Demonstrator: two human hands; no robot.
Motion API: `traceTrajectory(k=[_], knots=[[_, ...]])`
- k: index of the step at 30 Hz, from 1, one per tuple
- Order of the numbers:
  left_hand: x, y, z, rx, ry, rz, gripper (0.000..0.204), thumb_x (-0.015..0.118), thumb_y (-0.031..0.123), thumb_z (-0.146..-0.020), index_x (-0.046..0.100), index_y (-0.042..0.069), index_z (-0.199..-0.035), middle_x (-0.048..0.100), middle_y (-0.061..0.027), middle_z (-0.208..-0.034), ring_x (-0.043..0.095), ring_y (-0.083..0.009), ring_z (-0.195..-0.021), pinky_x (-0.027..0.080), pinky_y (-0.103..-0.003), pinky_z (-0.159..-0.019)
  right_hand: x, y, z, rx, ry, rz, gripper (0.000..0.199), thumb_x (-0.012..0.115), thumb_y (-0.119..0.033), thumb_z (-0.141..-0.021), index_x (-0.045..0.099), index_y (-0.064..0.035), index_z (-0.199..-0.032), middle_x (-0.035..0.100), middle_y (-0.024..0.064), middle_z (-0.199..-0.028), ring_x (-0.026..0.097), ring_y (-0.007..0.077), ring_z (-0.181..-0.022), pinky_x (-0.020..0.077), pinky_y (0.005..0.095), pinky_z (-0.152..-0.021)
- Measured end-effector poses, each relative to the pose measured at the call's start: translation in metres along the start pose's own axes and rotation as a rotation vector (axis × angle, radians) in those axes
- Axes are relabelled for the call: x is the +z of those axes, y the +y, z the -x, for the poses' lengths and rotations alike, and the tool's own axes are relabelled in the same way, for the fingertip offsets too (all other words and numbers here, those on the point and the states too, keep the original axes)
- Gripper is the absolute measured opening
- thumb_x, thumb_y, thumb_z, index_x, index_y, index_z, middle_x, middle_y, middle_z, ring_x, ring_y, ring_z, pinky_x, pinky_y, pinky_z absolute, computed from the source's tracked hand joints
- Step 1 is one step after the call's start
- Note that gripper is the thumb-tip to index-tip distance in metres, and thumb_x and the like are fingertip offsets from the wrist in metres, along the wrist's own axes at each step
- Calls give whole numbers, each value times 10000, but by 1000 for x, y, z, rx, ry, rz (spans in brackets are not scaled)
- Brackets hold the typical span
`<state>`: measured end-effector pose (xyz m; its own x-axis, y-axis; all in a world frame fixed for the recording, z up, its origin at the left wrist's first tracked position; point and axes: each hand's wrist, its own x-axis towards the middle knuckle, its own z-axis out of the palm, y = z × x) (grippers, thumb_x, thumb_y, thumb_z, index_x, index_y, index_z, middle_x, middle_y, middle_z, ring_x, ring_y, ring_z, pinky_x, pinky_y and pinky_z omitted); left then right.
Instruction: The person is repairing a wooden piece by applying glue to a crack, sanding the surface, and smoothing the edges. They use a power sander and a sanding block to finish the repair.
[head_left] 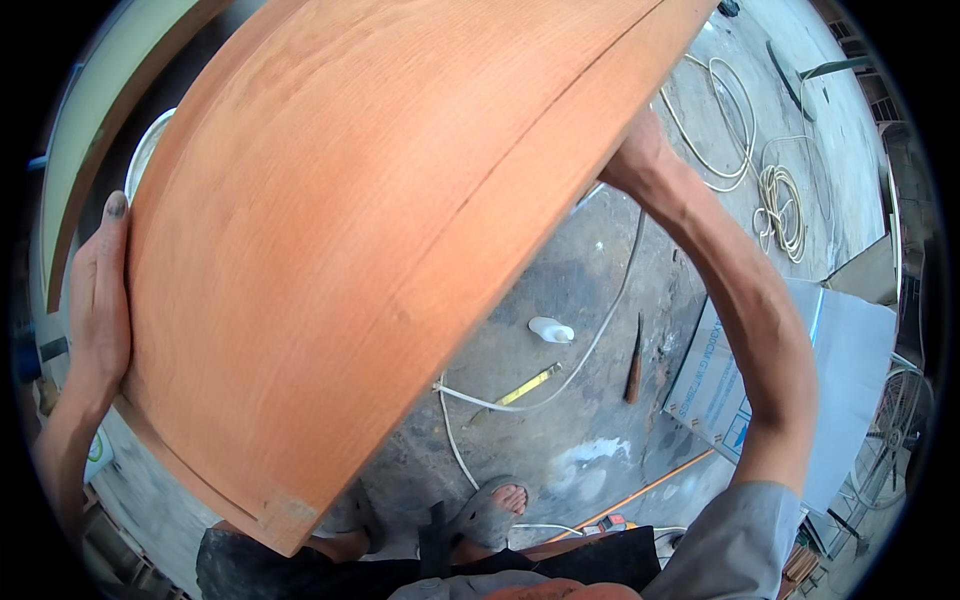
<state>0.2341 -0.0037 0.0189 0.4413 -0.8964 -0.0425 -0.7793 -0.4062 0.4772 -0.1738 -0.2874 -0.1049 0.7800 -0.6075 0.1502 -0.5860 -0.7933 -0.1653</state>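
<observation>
A large reddish-brown wooden panel fills much of the view, tilted, with a dark seam line running along its right side. My left hand presses against its left edge, thumb pointing up along the side, the other fingers mostly hidden. At the right edge, my right hand reaches beneath the wood, so its fingers are out of sight. Both hands hold up the panel between them. Behind its upper left shows part of a white round rim.
On the concrete floor lie a white bottle, a yellow tape or rule, a wooden-handled pointed tool and loose cable. A flattened grey-blue carton lies right, below coiled cable. A pale frame piece stands left.
</observation>
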Motion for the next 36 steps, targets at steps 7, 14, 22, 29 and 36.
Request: traceTrajectory(k=[7, 14, 22, 29, 36], knots=[[2, -16, -2, -5, -134, 5, 674, 318, 510, -1133, 626, -86, -1206, 670, -124, -1047, 601, -126, -973, 435, -281, -952, 4, -16, 17, 162, -84, 99, 397, 766, -426, -870, 751, -73, -1050, 745, 162, -935, 741, 317, -901, 632, 428, -826], [2, -17, -1, 17, -79, -64, 698, 331, 494, -1133, 562, -125, -1357, 654, -177, -1241, 588, -163, -1178, 375, -310, -1122, 13, 1, 8, 131, -13, 148, 413, 813, -344, -841, 729, -71, -1139, 757, 194, -990, 746, 383, -907, 635, 457, -782], [-4, -10, 4, 7, 9, -115, 662, 331, 485, -1137, 577, -93, -1344, 647, -157, -1214, 587, -152, -1157, 398, -301, -1082, 16, -20, 5, 188, -45, 97, 385, 785, -315, -848, 721, -62, -1130, 748, 217, -1008, 737, 405, -931, 630, 474, -792], [-10, 1, 7, -49, -100, -107, 627, 331, 504, -1135, 626, -47, -1187, 636, -101, -1022, 592, -114, -963, 457, -283, -923, 25, -42, 12, 78, 69, 108, 401, 827, -294, -806, 735, -60, -1119, 758, 191, -992, 750, 380, -902, 640, 454, -763], [-20, 3, 9, -67, -112, -114, 643, 332, 515, -1133, 643, -44, -1186, 641, -101, -1029, 592, -116, -990, 451, -283, -950, 26, -30, 6, 74, 99, 58, 351, 814, -266, -803, 748, -61, -1080, 755, 216, -985, 737, 411, -938, 630, 468, -779]])
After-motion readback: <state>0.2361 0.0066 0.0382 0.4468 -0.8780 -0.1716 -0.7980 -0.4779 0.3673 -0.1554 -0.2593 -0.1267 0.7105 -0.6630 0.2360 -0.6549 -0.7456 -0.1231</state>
